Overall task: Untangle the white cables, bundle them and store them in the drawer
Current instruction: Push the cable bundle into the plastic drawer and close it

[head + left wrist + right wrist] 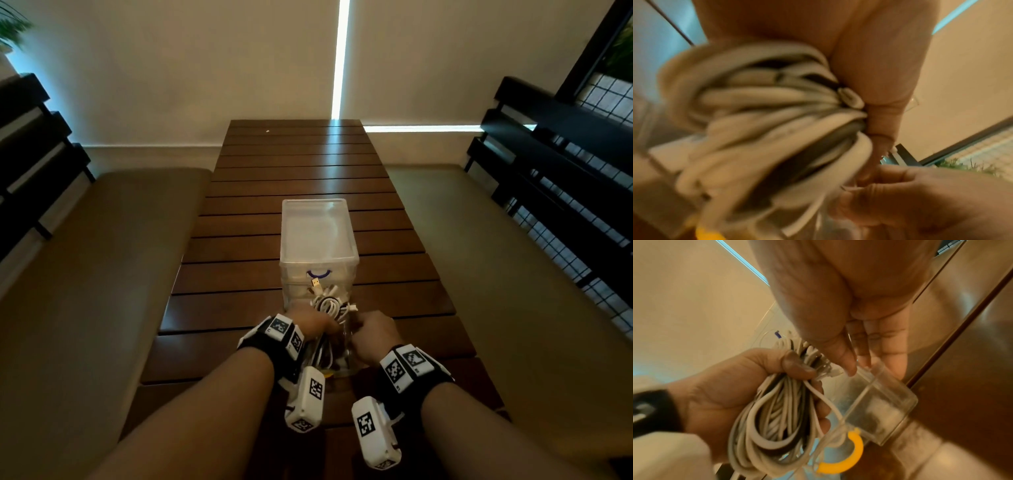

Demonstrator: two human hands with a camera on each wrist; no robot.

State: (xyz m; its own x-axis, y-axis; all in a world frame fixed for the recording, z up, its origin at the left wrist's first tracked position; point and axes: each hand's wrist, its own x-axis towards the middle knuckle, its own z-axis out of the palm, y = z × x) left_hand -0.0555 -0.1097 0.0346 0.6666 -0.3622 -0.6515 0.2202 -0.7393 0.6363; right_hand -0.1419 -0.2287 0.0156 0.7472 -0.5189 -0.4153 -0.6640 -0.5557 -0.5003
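A person's left hand [731, 391] grips a coiled bundle of white cables [774, 423], fingers and thumb wrapped around it, just above a pulled-out clear plastic drawer [877, 412] with a yellow handle [846, 456]. The right hand [838, 308] holds the drawer's rim, thumb and fingers pinching the clear wall. The drawer belongs to a clear drawer unit [318, 240] standing on a slatted wooden table [301, 164].

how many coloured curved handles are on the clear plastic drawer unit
2: a purple curved handle high on the drawer unit, and a yellow curved handle on the pulled-out clear drawer. Others may be hidden.
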